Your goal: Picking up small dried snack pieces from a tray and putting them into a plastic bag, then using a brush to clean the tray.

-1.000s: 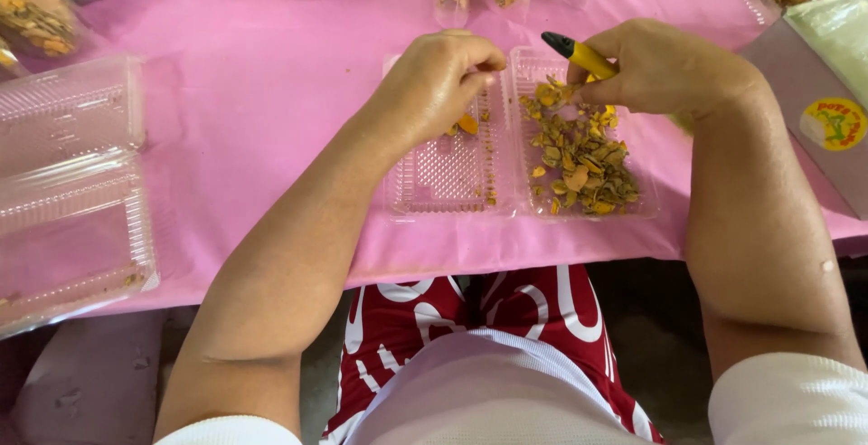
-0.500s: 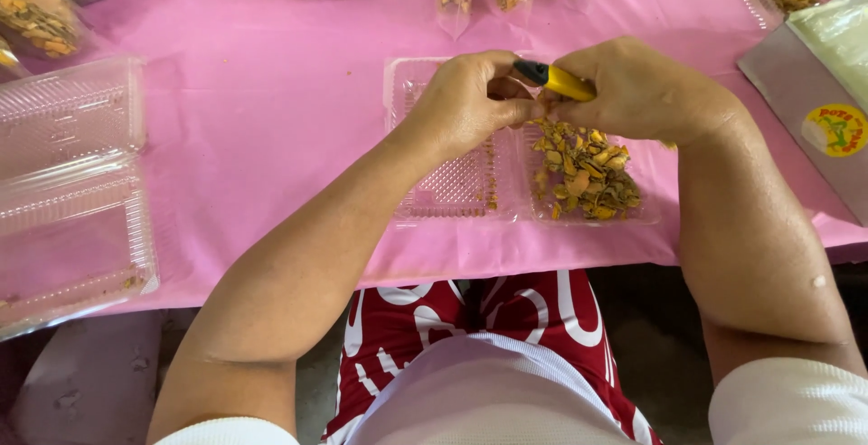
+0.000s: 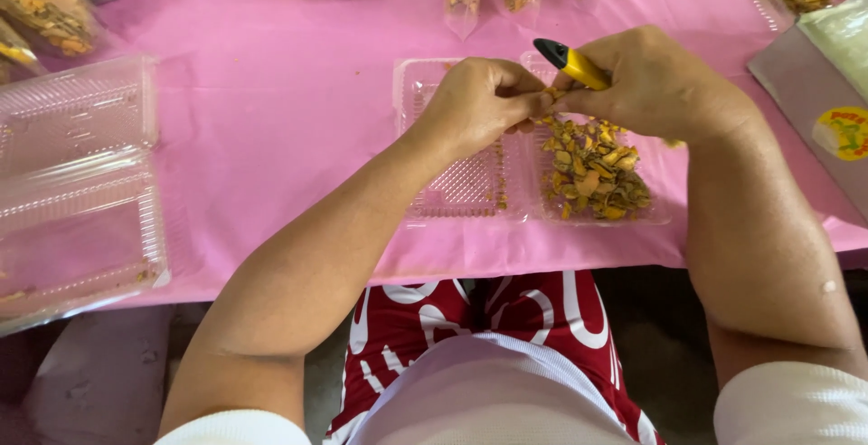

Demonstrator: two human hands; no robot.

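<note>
Yellow tool (image 3: 571, 64) over pink tablecloth (image 3: 271, 128)

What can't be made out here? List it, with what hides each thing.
Head view:
- The piece pinched between left hand and right hand: fingers cover it.
- The yellow, black-tipped tool: lower end hidden in the right hand.
- The clear plastic clamshell tray: hands hide its far rim.
</note>
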